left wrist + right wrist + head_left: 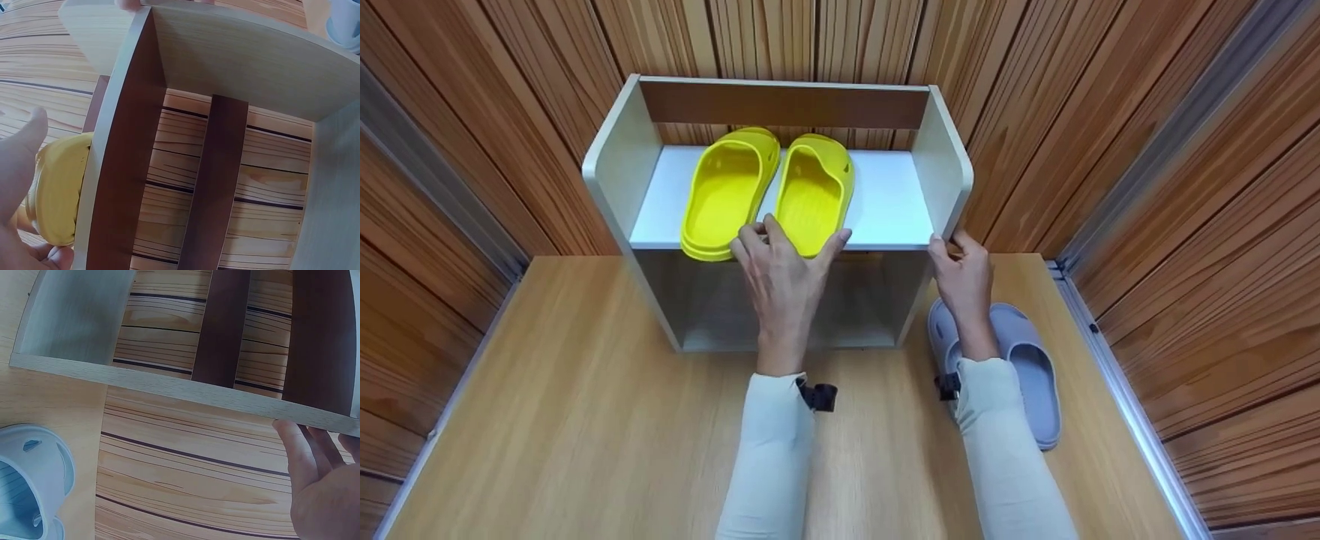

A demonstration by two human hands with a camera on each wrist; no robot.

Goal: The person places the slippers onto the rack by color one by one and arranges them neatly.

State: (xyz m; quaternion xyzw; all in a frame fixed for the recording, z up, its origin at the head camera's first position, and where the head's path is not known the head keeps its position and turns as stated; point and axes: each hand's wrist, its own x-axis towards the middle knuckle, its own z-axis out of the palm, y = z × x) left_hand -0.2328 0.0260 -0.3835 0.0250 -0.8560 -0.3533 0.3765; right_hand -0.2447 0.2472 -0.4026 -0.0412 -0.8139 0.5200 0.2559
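A yellow pair of clogs, left clog [724, 191] and right clog [812, 195], sits side by side on the upper shelf of a small pale rack [877, 195], heels toward me. My left hand [784, 277] is at their heels, index and other fingers by the gap between the clogs, thumb spread out to the right clog's right side. In the left wrist view the thumb stands off the yellow clog [59, 191] while fingers bend beneath it. My right hand [966, 277] holds the rack's right side panel, thumb at its front edge and fingertips against its outer face [185, 388].
Grey clogs [1031, 375] stand on the wooden floor [607, 420] right of the rack, partly behind my right forearm. Wood-plank walls [1207, 315] rise at the back and both sides. The rack's lower compartment [720, 315] opens toward me.
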